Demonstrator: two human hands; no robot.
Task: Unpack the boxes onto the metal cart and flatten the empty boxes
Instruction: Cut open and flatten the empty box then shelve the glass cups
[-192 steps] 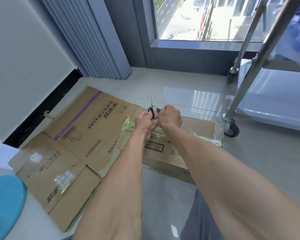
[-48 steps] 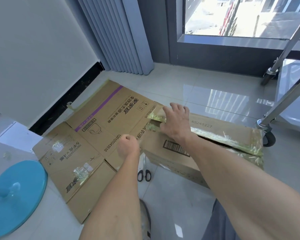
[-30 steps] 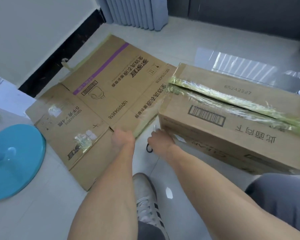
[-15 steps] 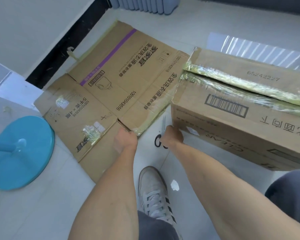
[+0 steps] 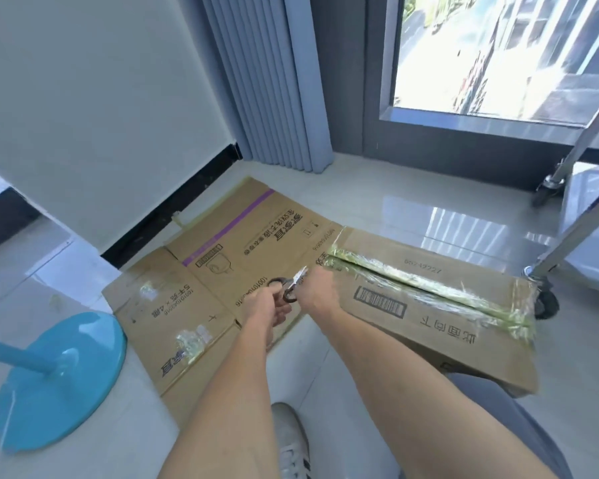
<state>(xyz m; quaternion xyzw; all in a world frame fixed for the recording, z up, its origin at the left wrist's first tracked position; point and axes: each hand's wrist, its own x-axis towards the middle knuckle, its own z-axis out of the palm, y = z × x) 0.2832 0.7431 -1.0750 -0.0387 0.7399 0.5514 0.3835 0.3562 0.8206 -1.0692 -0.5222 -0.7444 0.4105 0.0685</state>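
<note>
Sealed box (image 5: 440, 305): matt brown corrugated cardboard, black printed barcode; top seam under glossy, crinkled clear tape (image 5: 429, 283) with yellowish sheen. Left of box, flattened box (image 5: 222, 267): same matt cardboard, purple printed stripe, shiny tape scraps. Scissors (image 5: 291, 285): bright metal blades, dark plastic handles. Floor (image 5: 412, 209): glossy pale tile, mirror-like reflections. Right of box, cart (image 5: 581, 216): polished metal. Blue stand base (image 5: 56, 378): smooth, glossy.

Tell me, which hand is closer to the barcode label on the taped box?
The right hand. It sits at the taped box's left end, beside the barcode label. The left hand, gripping the scissors, is farther left over the flattened box.
</note>
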